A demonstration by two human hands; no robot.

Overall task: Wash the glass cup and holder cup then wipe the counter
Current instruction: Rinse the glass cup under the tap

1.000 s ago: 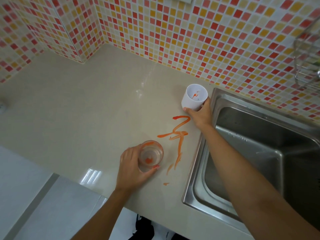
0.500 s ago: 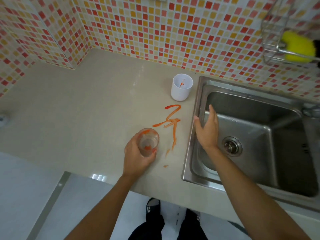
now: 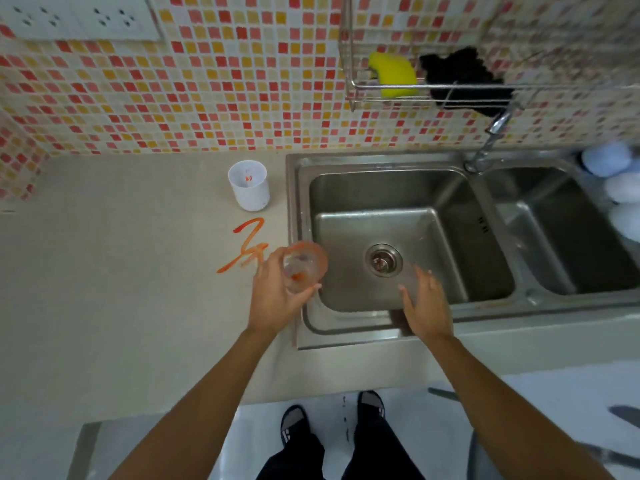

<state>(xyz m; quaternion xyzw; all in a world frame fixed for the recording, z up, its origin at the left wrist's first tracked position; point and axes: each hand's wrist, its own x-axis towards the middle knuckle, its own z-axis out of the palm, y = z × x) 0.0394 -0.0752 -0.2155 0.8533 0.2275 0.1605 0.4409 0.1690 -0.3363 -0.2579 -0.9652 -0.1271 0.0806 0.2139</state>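
- Two bare hands work over a beige stone counter (image 3: 121, 289) and a stainless steel double-basin sink (image 3: 408, 320).
- White cylindrical plastic holder cup (image 3: 250, 188): stands upright on the counter, just left of the sink rim, with orange marks inside.
- Orange smear of sauce (image 3: 247, 244): lies on the counter between the holder cup and the left hand.
- Left hand (image 3: 273, 299): fingers curled around a clear glass cup (image 3: 304, 266), gripping it above the sink's left edge; orange residue shows inside the glass.
- Right hand (image 3: 427, 306): open, fingers spread, empty, over the left basin near the round metal drain (image 3: 383, 260).
- Wire wall rack (image 3: 381, 86): holds a yellow sponge (image 3: 394, 76) and a black cloth (image 3: 460, 77).
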